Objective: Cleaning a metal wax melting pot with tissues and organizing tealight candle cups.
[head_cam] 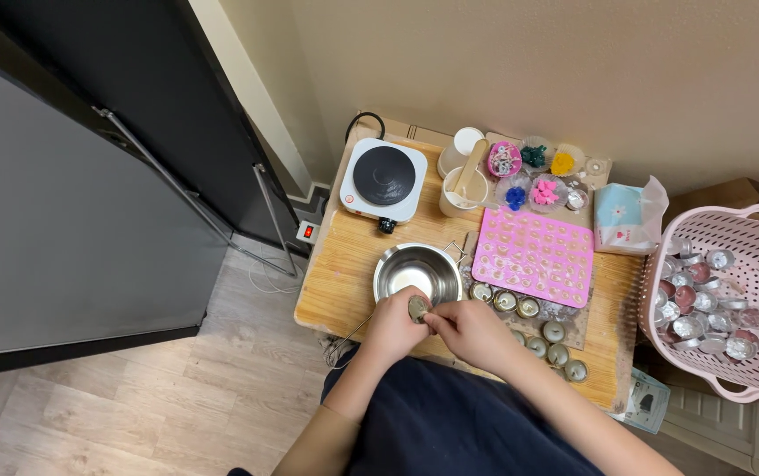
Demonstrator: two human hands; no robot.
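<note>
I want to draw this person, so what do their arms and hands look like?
Both arms are bare up to the bottom edge of the picture, with no sleeves showing. The left hand and right hand wear no gloves, and no rings, watch or bracelets can be seen. Below the arms is dark navy clothing.

Counts, whole frame: hot plate [383, 179], 1. Steel pot [417, 272], 1. Pink mould tray [534, 256], 1. Pink basket [750, 238], 1, right edge. Small filled tins in a row [538, 330], about 8 visible. Small cups of coloured bits [534, 172], upper centre, about 6. Hands: left hand [394, 328], right hand [474, 333], 2.
</note>
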